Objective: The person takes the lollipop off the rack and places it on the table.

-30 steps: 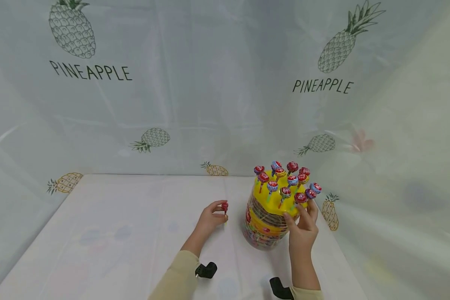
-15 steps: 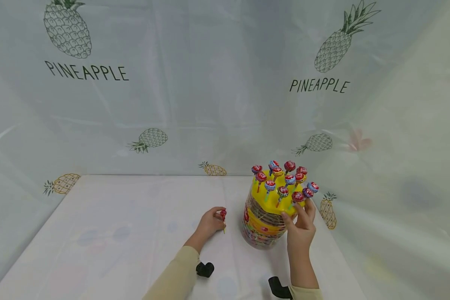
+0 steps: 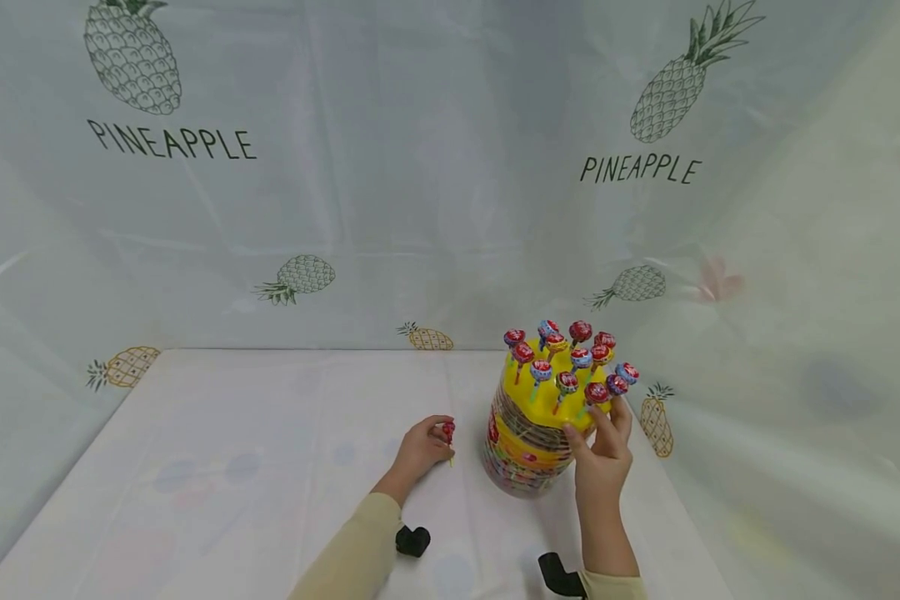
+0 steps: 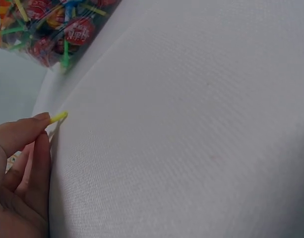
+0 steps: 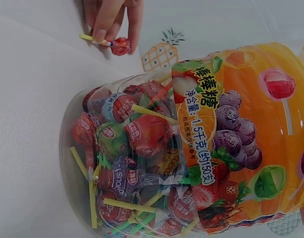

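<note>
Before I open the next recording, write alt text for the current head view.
Left hand pinches a red lollipop at a white table while the right hand holds the top edge of a jar studded with lollipops. Behind hangs a pineapple-print sheet.

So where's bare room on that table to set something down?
Widest: the white table between its left edge and the left hand. A narrow strip separates that hand's red lollipop from the candy jar. Crowded: the jar's yellow lid, studded with lollipops, the right hand at its rim.
</note>
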Motion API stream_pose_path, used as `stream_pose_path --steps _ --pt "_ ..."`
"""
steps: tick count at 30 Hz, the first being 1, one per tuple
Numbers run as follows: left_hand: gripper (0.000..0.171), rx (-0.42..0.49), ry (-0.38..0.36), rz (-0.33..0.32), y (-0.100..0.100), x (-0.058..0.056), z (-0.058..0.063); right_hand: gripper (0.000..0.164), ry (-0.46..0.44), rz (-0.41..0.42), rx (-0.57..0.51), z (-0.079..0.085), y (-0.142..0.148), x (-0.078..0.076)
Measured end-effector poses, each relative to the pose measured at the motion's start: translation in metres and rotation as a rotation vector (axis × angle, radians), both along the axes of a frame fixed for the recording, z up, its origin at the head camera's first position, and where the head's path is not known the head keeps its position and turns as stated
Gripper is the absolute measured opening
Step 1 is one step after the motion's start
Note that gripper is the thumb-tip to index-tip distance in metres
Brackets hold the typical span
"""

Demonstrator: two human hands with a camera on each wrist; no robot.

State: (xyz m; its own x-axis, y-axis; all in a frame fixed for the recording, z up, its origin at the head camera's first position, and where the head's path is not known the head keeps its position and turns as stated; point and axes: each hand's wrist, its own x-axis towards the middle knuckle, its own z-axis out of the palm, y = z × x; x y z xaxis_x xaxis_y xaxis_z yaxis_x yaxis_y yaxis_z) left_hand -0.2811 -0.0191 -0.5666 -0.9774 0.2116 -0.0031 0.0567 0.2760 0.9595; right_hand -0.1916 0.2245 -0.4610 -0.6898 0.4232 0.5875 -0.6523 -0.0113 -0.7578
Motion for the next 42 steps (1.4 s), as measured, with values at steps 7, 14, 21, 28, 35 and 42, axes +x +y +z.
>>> stream_pose_path --steps 7,14,21,28,35,42 --pt "0.058 -0.041 0.017 -0.003 0.000 -0.003 -0.004 0.027 -0.046 -0.019 0.029 0.000 0.001 0.001" --pt "0.057 -0.120 0.002 0.016 0.001 -0.003 -0.001 0.028 -0.043 -0.009 0.023 -0.001 0.001 0.002" --pt "0.058 -0.129 0.001 0.025 0.003 -0.003 -0.001 0.028 -0.046 -0.007 0.022 0.000 0.000 0.002" --pt "0.062 -0.107 0.019 0.027 0.002 -0.002 -0.001 0.028 -0.021 0.003 0.018 0.000 0.000 0.001" --pt "0.064 -0.071 -0.028 0.068 -0.009 -0.006 0.003 0.030 -0.005 0.014 0.033 -0.003 -0.001 0.000" --pt "0.062 0.078 0.005 0.032 -0.016 -0.006 0.057 0.031 0.039 0.016 0.050 -0.004 0.001 0.000"
